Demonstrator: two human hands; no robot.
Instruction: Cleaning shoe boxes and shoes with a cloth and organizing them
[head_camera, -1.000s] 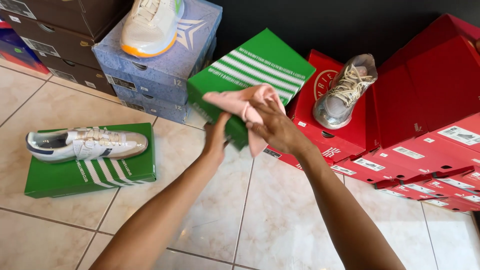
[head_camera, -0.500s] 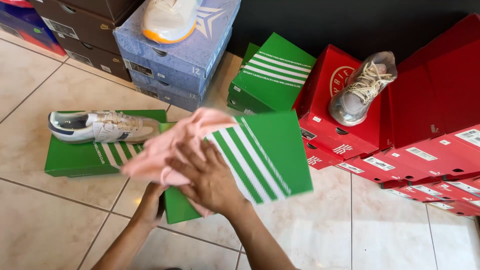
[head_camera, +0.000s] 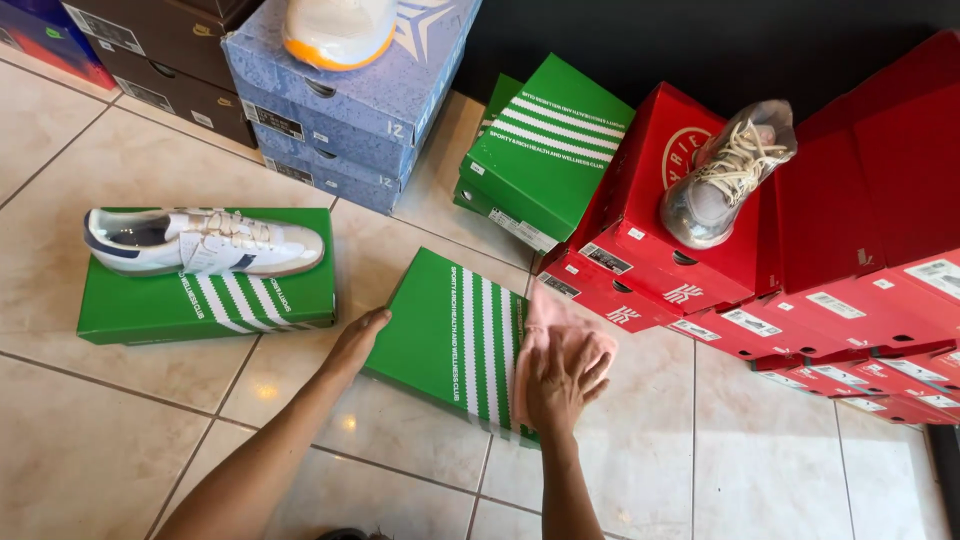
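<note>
A green shoe box (head_camera: 440, 335) with white stripes lies flat on the tiled floor in front of me. My left hand (head_camera: 357, 340) rests against its left edge, fingers together. My right hand (head_camera: 562, 385) presses a pink cloth (head_camera: 553, 325) flat on the box's right side, fingers spread over the cloth.
Another green box (head_camera: 215, 305) at left carries a white sneaker (head_camera: 200, 241). Blue boxes (head_camera: 345, 115) with an orange-soled shoe stand behind. A tilted green box (head_camera: 545, 145) leans at the back. Red boxes (head_camera: 800, 290) at right hold a grey sneaker (head_camera: 722, 176).
The green box was lifted from the stack, brought toward me and now lies flat on the floor. My right hand with the pink cloth moved to its right side.
</note>
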